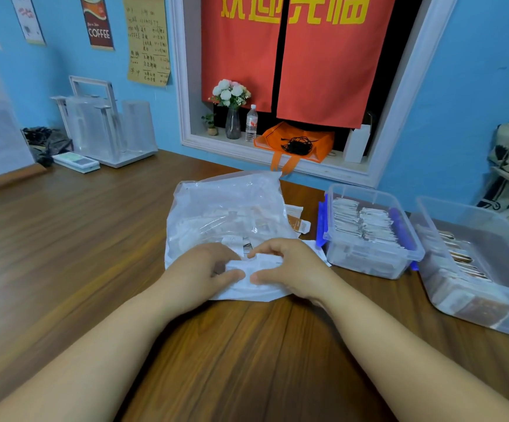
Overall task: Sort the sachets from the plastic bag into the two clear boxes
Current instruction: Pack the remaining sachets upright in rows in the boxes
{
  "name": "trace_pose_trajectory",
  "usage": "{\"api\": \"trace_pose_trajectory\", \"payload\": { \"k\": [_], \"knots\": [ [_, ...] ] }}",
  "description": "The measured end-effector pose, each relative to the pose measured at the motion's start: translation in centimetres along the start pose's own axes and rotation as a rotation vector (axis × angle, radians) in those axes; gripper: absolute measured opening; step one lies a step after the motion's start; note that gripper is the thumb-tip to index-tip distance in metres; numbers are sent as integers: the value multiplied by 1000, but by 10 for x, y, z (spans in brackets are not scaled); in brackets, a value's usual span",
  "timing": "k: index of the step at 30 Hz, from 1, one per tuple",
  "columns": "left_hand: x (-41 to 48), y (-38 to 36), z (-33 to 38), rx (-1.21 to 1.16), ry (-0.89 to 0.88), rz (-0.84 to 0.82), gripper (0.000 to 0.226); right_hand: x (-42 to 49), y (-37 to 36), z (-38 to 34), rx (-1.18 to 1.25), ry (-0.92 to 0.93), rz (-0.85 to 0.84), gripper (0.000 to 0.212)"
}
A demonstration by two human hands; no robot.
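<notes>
Sorting mid-step: left hand (207,269) and right hand (291,266) pinch white paper sachets (265,261) at the translucent plastic bag's (226,208) mouth, next likely choosing the blue-latched clear plastic box (362,190) or the larger clear box (490,318).

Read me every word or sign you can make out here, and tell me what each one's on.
"COFFEE": on the brown poster.
"欢迎光临": yellow characters on the red curtain, with their tops cut off by the frame.
Handwriting on the yellow sheet: too blurred to read.
Print on the white poster, bottle and sachets: too small to read.
</notes>
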State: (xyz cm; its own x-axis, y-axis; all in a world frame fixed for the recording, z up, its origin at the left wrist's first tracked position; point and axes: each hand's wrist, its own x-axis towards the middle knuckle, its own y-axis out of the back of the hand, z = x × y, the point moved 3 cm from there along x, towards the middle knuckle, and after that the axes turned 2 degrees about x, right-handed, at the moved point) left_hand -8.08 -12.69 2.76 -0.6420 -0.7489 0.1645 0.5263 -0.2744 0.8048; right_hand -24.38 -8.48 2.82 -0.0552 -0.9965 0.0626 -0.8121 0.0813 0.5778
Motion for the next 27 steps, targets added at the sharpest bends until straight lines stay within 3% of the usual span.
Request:
{"api": "trace_pose_trajectory", "payload": {
  "k": [6,10,14,16,19,22,27],
  "knots": [
    [3,-5,10,-251,0,136,5,-5,7,-6,70,120,18,20],
    [5,-14,14,-257,8,115,23,-3,-2,-6,132,116,39,20],
    [7,-12,11,-273,36,164,18,-1,-6,-8,155,116,14,23],
    [6,-7,10,-267,60,235,14,-1,2,-8,50,124,74,27],
    [4,9,4,-199,113,365,15,-4,21,-3,-312,197,193,26],
    [5,20,-1,-132,131,451,20,-4,23,6,-551,161,89,31],
    [4,20,-2,-107,147,475,22,0,1,16,-654,103,-161,53]
  ]
}}
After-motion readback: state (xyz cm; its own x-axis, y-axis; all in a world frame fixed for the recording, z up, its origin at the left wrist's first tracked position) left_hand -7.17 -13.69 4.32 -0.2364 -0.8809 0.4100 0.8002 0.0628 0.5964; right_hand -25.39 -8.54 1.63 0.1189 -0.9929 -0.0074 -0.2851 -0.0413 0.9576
